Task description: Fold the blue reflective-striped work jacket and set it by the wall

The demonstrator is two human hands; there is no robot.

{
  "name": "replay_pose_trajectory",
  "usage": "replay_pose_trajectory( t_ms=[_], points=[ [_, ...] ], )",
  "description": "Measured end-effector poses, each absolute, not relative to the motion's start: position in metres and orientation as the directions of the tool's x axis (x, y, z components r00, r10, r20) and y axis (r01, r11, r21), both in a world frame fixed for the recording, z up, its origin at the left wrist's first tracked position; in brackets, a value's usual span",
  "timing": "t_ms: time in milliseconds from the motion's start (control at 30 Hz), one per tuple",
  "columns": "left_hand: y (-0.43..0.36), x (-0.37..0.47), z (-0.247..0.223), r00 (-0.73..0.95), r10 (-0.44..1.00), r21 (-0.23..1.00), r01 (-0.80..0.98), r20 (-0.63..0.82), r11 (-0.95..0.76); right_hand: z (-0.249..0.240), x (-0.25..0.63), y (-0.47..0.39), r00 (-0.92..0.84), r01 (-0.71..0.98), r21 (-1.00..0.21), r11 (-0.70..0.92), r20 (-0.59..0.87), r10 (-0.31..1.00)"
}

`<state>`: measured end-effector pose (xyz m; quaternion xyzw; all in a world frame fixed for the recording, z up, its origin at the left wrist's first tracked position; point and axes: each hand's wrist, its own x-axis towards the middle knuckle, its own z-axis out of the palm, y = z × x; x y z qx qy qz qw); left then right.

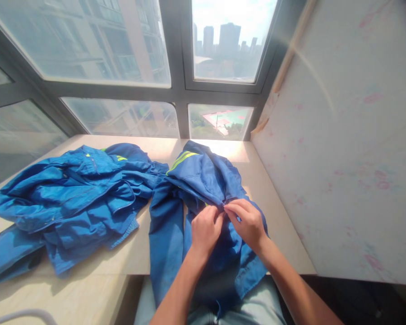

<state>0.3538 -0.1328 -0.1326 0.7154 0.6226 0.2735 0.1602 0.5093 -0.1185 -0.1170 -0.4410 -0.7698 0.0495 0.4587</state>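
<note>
L hand (205, 228), R hand (249, 222) pinching jkt (206, 178), 2nd jkt (84, 194) beside

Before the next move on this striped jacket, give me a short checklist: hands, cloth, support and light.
1. Both hands on the cloth: ok. The left hand and right hand meet at the striped jacket.
2. What exactly sits in the pinch: cannot tell; the hands hide it.
3. Striped jacket spread flat: not ok. It is bunched and folded.
4. Striped jacket fully on the ledge: not ok. Its lower part hangs past the front edge.
5. Hands clear of the other jacket: ok. It lies to their left.
6. Light: ok. Daylight comes through the window.
</note>
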Motion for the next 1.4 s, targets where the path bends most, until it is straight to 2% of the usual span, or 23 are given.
replay_pose_trajectory(
  t_ms=[167, 300, 367, 533, 800, 967, 1067, 1167, 1300, 1400],
  points=[
    [-0.131, 0.353, -0.131, 0.101, 0.975, 0.658, 0.724, 0.196, -0.207, -0.125, 0.512, -0.119, -0.197, 0.642, -0.446, 0.624, 0.691, 0.696],
    [-0.119, 0.339, -0.122, 0.112, 0.987, 0.860, 0.487, 0.115, -0.156, -0.123, 0.513, -0.120, -0.180, 0.609, -0.486, 0.627, 0.684, 0.706],
    [-0.109, 0.332, -0.117, 0.113, 0.992, 0.917, 0.386, 0.059, -0.098, -0.123, 0.511, -0.121, -0.173, 0.581, -0.521, 0.625, 0.672, 0.720],
    [-0.087, 0.338, -0.117, 0.132, 0.991, 0.938, 0.337, 0.036, -0.079, -0.127, 0.505, -0.124, -0.146, 0.569, -0.534, 0.626, 0.683, 0.715],
    [-0.082, 0.352, -0.122, -0.023, 0.999, 0.978, 0.203, 0.047, -0.041, -0.134, 0.500, -0.131, -0.158, 0.649, -0.468, 0.599, 0.688, 0.708],
    [-0.077, 0.346, -0.116, -0.081, 0.995, 0.992, 0.111, 0.063, -0.054, -0.142, 0.503, -0.135, -0.194, 0.650, -0.489, 0.582, 0.633, 0.749],
    [-0.082, 0.339, -0.121, -0.001, 0.999, 0.983, 0.173, 0.054, -0.053, -0.140, 0.505, -0.138, -0.225, 0.623, -0.546, 0.559, 0.560, 0.798],
    [-0.093, 0.329, -0.129, 0.008, 1.000, 0.965, 0.261, 0.022, -0.023, -0.123, 0.509, -0.139, -0.229, 0.539, -0.642, 0.545, 0.511, 0.829],
    [-0.105, 0.317, -0.131, 0.018, 0.999, 0.901, 0.431, 0.043, -0.046, -0.089, 0.519, -0.108, 0.056, 0.536, -0.709, 0.459, 0.572, 0.818],
    [-0.109, 0.314, -0.121, 0.020, 0.998, 0.774, 0.630, 0.065, -0.064, -0.076, 0.522, -0.060, 0.182, 0.534, -0.789, 0.304, 0.459, 0.870]
  ],
)
